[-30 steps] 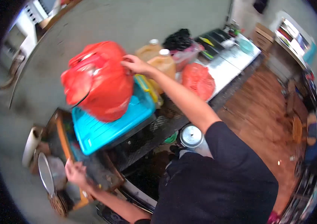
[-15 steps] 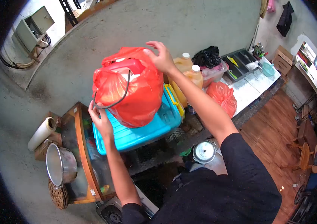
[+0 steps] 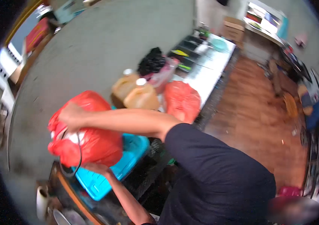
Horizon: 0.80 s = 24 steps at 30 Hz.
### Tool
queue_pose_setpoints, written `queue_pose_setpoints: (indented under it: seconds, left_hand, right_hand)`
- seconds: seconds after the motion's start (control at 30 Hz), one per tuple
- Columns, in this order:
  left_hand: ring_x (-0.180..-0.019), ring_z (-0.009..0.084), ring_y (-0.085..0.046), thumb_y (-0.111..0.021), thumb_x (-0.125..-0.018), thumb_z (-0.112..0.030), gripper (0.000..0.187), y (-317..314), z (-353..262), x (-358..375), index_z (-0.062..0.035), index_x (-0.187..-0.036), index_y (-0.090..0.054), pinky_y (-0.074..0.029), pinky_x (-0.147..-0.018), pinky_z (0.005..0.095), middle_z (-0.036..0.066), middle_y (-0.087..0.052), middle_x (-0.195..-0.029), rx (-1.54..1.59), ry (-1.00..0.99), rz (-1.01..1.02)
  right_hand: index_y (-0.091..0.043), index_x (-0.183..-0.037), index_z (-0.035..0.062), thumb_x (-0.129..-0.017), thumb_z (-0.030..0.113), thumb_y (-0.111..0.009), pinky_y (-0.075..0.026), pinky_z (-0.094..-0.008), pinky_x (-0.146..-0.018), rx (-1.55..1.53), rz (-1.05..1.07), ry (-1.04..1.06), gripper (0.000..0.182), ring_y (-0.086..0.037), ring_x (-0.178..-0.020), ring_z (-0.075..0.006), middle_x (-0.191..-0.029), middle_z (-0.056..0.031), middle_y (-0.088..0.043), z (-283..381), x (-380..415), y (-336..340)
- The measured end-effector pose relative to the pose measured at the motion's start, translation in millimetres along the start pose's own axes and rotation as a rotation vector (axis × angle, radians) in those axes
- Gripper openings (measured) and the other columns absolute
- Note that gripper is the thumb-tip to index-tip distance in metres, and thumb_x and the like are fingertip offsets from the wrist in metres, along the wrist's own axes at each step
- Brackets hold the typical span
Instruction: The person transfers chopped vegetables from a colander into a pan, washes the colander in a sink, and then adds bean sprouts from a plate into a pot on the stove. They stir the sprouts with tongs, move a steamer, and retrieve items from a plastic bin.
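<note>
A full red plastic bag (image 3: 101, 140) rests on a blue plastic bin lid (image 3: 135, 144), with something white showing through its opening. My right hand (image 3: 73, 117) is closed on the bag's gathered upper edge. Low against the near side of the bag is my left hand (image 3: 95, 168), its fingers blurred and partly hidden. A thin black loop (image 3: 79, 150), like a bucket handle, curves out of the bag's opening and down close to the left fingertips.
Two jugs of tan liquid (image 3: 141, 96) and a second red bag (image 3: 182, 99) stand behind. Beyond are a black bag (image 3: 152, 62) and a dark compartment tray (image 3: 187, 50). A wood-framed case (image 3: 78, 197) is nearby. A blurred person (image 3: 294, 210) shows at lower right.
My view has swung right. My right hand has gone from the bag's far side to its top edge and closed there. My left hand has moved lower along the bag.
</note>
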<state>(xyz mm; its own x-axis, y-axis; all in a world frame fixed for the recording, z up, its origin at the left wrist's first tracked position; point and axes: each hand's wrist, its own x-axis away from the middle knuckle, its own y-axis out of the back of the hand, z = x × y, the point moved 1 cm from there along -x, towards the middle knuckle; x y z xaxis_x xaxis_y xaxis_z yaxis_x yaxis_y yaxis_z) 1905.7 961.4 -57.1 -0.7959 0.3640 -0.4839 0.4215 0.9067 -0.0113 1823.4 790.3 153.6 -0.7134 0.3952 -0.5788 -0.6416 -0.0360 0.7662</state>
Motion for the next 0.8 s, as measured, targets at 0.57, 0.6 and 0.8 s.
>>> queue_pose_setpoints:
  seconds: [0.57, 0.6, 0.8]
  left_hand:
    - [-0.134, 0.0405, -0.029, -0.055, -0.082, -0.061, 0.093, 21, -156, 171, 0.0019, -0.142, -0.023, -0.024, -0.108, 0.0536, 0.025, -0.025, -0.147, 0.232, -0.163, 0.032]
    - [-0.134, 0.0408, -0.028, -0.056, -0.081, -0.061, 0.094, 16, -162, 198, 0.0021, -0.142, -0.022, -0.023, -0.108, 0.0538, 0.026, -0.025, -0.147, 0.258, -0.161, 0.131]
    - [-0.136, 0.0430, -0.025, -0.062, -0.076, -0.062, 0.102, -39, -209, 300, 0.0034, -0.143, -0.020, -0.020, -0.109, 0.0552, 0.029, -0.023, -0.147, 0.428, -0.122, 0.675]
  right_hand:
    - [-0.065, -0.108, 0.0017, -0.062, 0.031, -0.077, -0.045, -0.0426, -0.074, -0.105, -0.323, -0.110, 0.056, -0.062, -0.077, -0.0323, -0.079, -0.0158, -0.064, 88, 225, 245]
    - [-0.064, -0.113, 0.0030, -0.061, 0.031, -0.078, -0.045, -0.0419, -0.075, -0.063, -0.324, -0.148, 0.061, -0.061, -0.080, -0.0320, -0.083, -0.0157, -0.064, 89, 248, 254]
    - [-0.067, -0.106, 0.0017, -0.063, 0.030, -0.080, -0.050, -0.0371, -0.079, 0.081, -0.237, -0.506, 0.053, -0.067, -0.084, -0.0292, -0.090, -0.0169, -0.068, 92, 372, 314]
